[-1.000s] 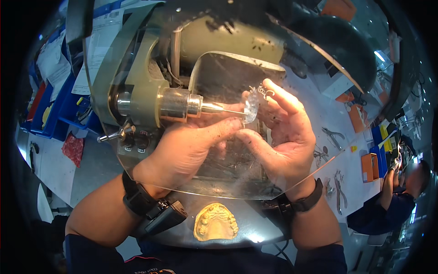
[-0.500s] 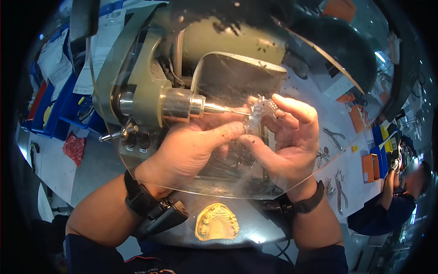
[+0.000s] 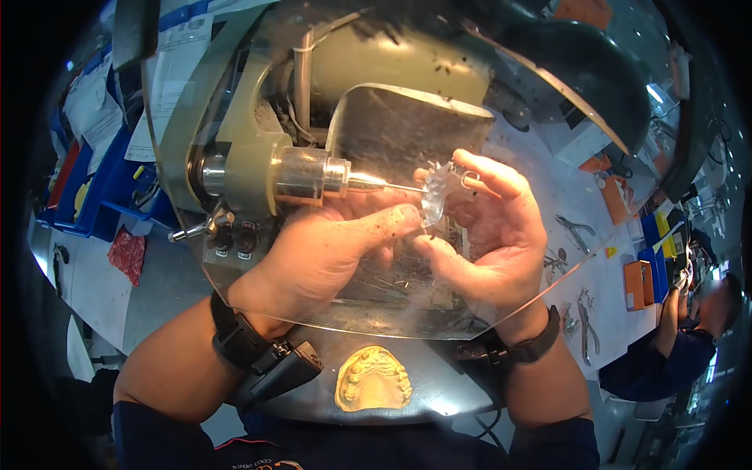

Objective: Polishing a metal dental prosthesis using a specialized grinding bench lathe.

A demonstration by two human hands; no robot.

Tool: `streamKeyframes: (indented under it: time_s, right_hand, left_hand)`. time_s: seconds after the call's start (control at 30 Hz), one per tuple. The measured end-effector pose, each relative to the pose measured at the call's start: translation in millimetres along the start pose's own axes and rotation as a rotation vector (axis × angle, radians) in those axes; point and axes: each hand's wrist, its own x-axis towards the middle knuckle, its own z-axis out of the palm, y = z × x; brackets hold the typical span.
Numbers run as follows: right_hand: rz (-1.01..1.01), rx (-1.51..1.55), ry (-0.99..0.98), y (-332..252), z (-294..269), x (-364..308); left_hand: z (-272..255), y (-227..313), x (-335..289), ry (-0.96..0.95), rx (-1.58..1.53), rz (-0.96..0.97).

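Note:
Between my two hands is a silvery metal denture framework [image 3: 439, 192] with small clasps and a curved plate. My left hand [image 3: 329, 243] pinches its left edge with the thumb, the fingers passing behind the spindle. My right hand [image 3: 501, 227] grips it from the other side, fingertips at the top and thumb below. The thin tip of a bench grinder's spindle [image 3: 368, 182] meets the framework's left side. All this is seen through a clear, dust-specked shield [image 3: 392, 325]. A yellow plaster dental model [image 3: 374, 380] lies on the dark surface nearest me.
The green grinder body [image 3: 251, 157] stands left, with a metal hood [image 3: 407, 117] behind my hands. Blue bins [image 3: 102, 196] with papers and a red packet [image 3: 127, 257] are at left. Pliers [image 3: 587, 325] and an orange box [image 3: 638, 284] lie right, where another person [image 3: 674, 345] works.
The framework has been turned in my fingers, so its plate and clasps face differently against the spindle tip. My right fingers have shifted slightly upward and left.

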Motion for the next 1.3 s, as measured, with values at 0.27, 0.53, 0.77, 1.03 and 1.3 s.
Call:
streamKeyframes:
  time_s: [0.27, 0.53, 0.77, 1.03, 1.3]
  right_hand:
    - [0.05, -0.02, 0.004, -2.6, -1.0, 1.3]
    - [-0.031, -0.06, 0.006, 0.4, -0.5, 1.3]
    - [-0.121, -0.154, 0.006, 6.3, -1.4, 1.4]
    - [-0.158, -0.173, 0.004, 6.8, -2.2, -2.4]
    - [-0.057, -0.096, -0.01, -0.1, -0.4, 2.2]
  left_hand:
    - [3.8, 4.1, -1.3, 0.041, 0.037, -0.046]
    - [3.8, 4.9, -1.6, 0.009, 0.025, -0.012]
    - [1.4, 1.2, -0.7, 0.029, 0.015, 0.009]
    - [-0.3, 0.1, -1.0, -0.003, 0.056, 0.012]
    - [2.8, 2.2, -0.4, 0.011, -0.018, -0.029]
